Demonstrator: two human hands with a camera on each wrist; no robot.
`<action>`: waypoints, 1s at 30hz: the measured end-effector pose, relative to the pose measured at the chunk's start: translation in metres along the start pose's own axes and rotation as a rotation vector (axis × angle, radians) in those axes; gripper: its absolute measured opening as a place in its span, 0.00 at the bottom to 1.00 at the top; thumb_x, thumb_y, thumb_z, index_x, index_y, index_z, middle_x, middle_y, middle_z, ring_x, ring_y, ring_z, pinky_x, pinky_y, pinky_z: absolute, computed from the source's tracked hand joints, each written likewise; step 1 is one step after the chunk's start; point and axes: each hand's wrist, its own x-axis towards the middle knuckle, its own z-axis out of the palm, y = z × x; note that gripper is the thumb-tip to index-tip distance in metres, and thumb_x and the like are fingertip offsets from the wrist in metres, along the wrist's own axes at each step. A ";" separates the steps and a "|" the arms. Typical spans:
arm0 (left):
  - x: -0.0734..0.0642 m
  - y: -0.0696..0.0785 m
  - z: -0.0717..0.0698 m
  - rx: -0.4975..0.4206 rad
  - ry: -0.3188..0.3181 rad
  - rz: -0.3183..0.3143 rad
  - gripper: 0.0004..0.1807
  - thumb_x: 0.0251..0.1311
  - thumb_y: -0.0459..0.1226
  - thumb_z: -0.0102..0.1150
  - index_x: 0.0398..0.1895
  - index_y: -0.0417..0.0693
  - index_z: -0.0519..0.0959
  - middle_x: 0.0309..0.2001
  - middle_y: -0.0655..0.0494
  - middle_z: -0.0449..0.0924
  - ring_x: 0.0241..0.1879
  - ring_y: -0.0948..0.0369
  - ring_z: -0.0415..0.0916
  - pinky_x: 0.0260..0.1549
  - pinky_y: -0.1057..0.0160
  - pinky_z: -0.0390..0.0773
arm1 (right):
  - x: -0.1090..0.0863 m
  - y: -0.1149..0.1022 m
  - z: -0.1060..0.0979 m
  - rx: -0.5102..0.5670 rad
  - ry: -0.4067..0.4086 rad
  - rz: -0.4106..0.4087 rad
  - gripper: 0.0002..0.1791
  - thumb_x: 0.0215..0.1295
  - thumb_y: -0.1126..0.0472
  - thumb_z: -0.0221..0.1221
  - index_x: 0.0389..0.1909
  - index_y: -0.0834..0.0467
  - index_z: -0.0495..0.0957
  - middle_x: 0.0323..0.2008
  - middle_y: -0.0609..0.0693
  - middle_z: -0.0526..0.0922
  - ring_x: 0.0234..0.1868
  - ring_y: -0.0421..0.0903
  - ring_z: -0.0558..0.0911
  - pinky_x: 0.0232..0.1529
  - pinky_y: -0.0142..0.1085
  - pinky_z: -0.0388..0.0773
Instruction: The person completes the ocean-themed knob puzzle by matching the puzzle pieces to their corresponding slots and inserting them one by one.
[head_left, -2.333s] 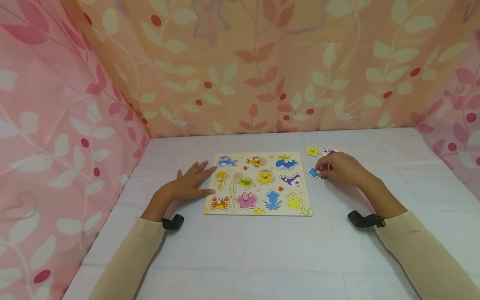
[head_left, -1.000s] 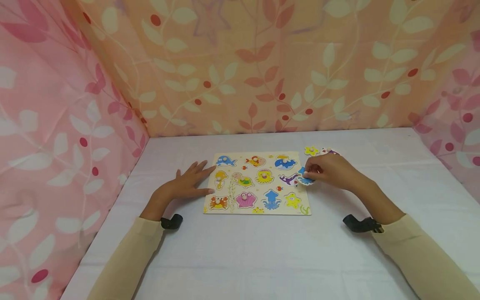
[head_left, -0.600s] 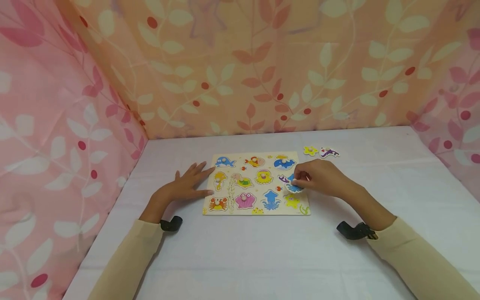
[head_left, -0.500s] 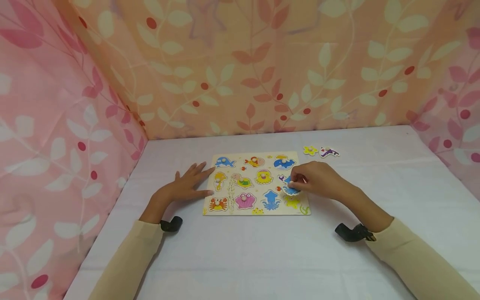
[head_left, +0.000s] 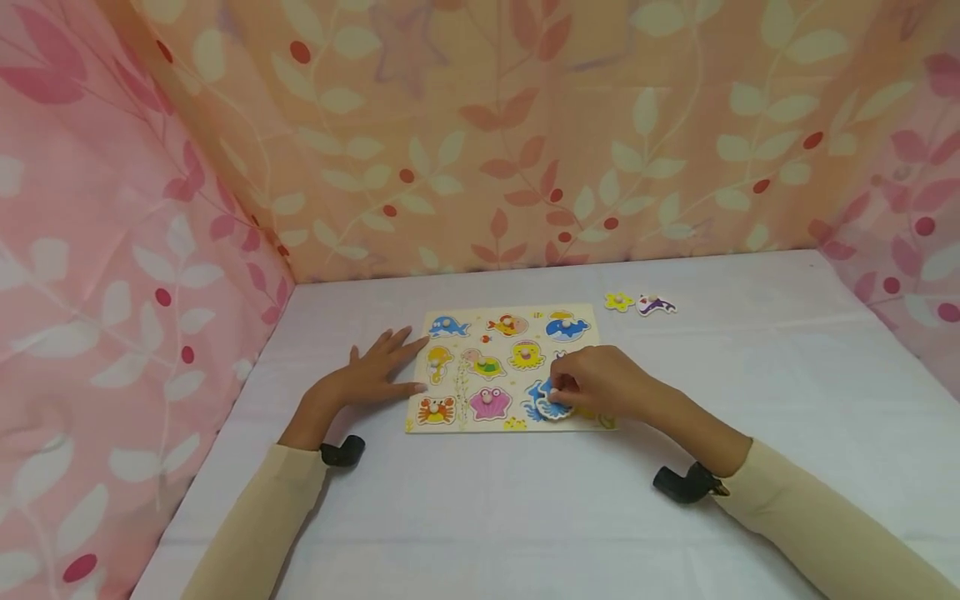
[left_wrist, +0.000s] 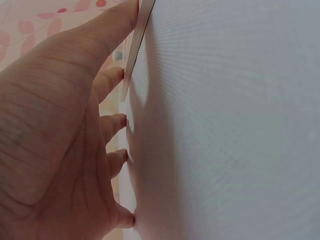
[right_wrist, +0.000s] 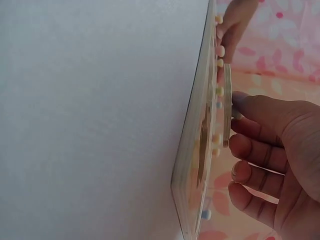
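A wooden peg puzzle board (head_left: 480, 427) with sea animals lies on the white table. My right hand (head_left: 603, 383) pinches the knob of a blue squid puzzle piece (head_left: 555, 408), held over the board's printed squid shape, which it partly covers. In the right wrist view, a small gap separates the squid piece (right_wrist: 227, 107) from the board (right_wrist: 187, 165). My left hand (head_left: 372, 371) lies with fingers spread at the board's left edge. The left wrist view shows the left thumb and a finger touching the board's side (left_wrist: 133, 55).
Beyond the board's right corner lie a yellow starfish piece (head_left: 618, 302) and a purple whale piece (head_left: 657, 305). Several knobbed pieces, such as the crab (head_left: 437, 410) and pink shell (head_left: 491, 405), sit in the board. Patterned cloth (head_left: 480, 167) rises behind the table (head_left: 465, 517).
My right hand has picked up the squid piece from right of the board and carried it left and nearer, over the printed squid. The left hand has stayed in place.
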 end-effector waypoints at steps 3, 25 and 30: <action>0.001 -0.001 0.001 0.007 -0.003 0.001 0.51 0.57 0.74 0.51 0.82 0.77 0.44 0.83 0.55 0.34 0.81 0.45 0.26 0.64 0.21 0.29 | 0.003 -0.002 0.002 -0.017 -0.001 -0.015 0.08 0.62 0.46 0.71 0.31 0.43 0.82 0.20 0.33 0.74 0.26 0.36 0.73 0.31 0.32 0.73; -0.001 0.001 -0.001 0.010 0.010 0.008 0.51 0.58 0.73 0.52 0.82 0.75 0.46 0.83 0.53 0.35 0.80 0.44 0.28 0.64 0.21 0.30 | 0.020 -0.013 0.000 -0.065 -0.072 -0.080 0.10 0.61 0.47 0.71 0.30 0.46 0.82 0.19 0.37 0.73 0.25 0.37 0.72 0.29 0.32 0.70; -0.001 -0.001 0.001 0.009 0.016 0.012 0.51 0.58 0.73 0.52 0.82 0.75 0.46 0.83 0.52 0.35 0.80 0.44 0.27 0.64 0.20 0.30 | 0.021 -0.012 -0.001 -0.058 -0.087 -0.074 0.10 0.62 0.47 0.71 0.30 0.45 0.82 0.19 0.36 0.73 0.25 0.37 0.73 0.29 0.32 0.71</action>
